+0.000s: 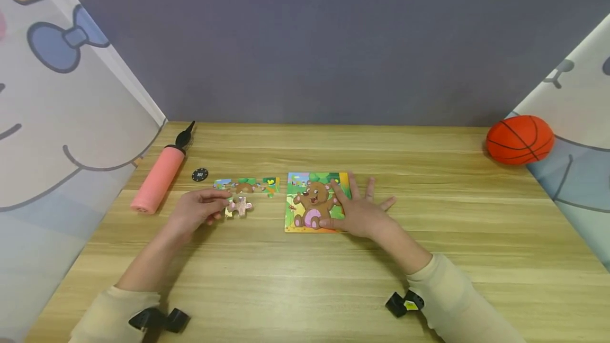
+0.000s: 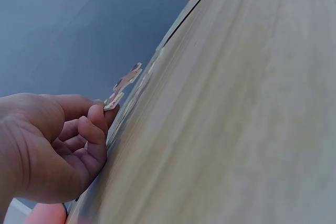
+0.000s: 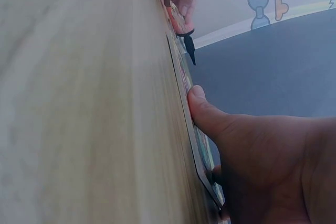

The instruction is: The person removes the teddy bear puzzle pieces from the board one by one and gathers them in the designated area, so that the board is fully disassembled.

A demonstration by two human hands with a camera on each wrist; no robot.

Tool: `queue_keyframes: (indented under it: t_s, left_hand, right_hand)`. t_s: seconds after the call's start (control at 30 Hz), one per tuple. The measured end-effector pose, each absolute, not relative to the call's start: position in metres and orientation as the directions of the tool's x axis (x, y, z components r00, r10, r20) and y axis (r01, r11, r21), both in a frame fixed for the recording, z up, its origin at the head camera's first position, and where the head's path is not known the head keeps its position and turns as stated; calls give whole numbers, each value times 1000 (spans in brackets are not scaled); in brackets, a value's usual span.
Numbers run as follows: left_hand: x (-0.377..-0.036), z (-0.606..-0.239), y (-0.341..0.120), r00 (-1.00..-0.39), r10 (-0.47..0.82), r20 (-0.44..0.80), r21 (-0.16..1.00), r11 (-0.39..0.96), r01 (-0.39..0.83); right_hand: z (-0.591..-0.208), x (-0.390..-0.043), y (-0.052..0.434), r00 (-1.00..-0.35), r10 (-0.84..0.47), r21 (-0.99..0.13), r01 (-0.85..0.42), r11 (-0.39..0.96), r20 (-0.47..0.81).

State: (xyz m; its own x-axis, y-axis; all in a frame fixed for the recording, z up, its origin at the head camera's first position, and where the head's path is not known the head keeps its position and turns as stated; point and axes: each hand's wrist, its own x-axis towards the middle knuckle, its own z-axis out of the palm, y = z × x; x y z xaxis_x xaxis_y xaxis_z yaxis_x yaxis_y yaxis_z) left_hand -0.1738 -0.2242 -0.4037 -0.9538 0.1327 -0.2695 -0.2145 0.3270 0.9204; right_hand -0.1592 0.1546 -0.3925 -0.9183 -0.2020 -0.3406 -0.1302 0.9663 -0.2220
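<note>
My left hand (image 1: pixel 197 209) pinches a jigsaw piece (image 1: pixel 242 206) between thumb and fingertips; it may be two pieces joined. In the left wrist view that piece (image 2: pixel 125 81) is tilted, held just above the tabletop. Just behind it lies a row of jigsaw pieces (image 1: pixel 244 186) with green, blue and brown print, partly hidden by the left fingers. To the right lies a square bear picture puzzle (image 1: pixel 313 202). My right hand (image 1: pixel 363 213) rests on its right side with fingers spread, and the right thumb (image 3: pixel 206 109) touches the puzzle's surface.
A pink hand pump (image 1: pixel 159 180) with a black nozzle lies at the left, near a round black chip (image 1: pixel 200 174). At the far right edge sits a small orange basketball (image 1: pixel 520 140). A grey wall (image 1: pixel 333 41) rises behind the wooden table (image 1: pixel 295 290).
</note>
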Motion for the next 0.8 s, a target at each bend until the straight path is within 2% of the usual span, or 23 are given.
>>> queue_keyframes:
  t_s: [0.8]
  left_hand:
    - [-167, -403, -262, -963, 90, -255, 901, 382, -203]
  right_hand:
    - [-392, -159, 156, -923, -211, -247, -134, 960, -322]
